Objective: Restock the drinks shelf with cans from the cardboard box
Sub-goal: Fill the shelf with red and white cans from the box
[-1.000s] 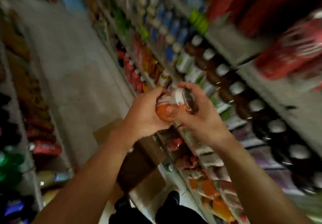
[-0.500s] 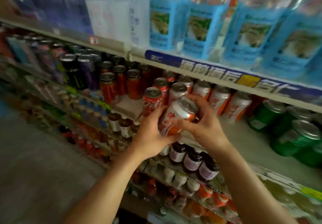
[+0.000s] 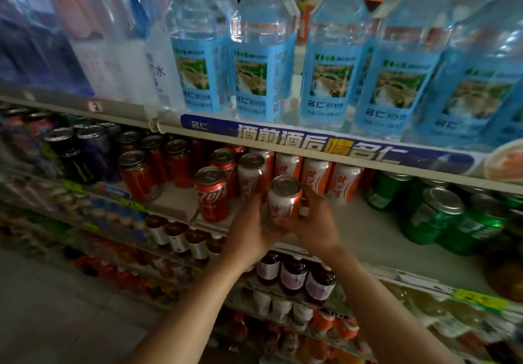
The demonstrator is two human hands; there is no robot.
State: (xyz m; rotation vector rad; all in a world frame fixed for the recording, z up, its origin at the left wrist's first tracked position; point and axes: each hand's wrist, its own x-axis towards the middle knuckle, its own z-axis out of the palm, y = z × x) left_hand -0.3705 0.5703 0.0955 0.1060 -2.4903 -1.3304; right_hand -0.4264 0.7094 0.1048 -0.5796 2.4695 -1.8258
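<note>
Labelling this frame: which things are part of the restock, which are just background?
In play: white-orange can, left hand, right hand, shelf, matching cans.
Background: water bottles, green cans, red cola can, dark bottles.
</note>
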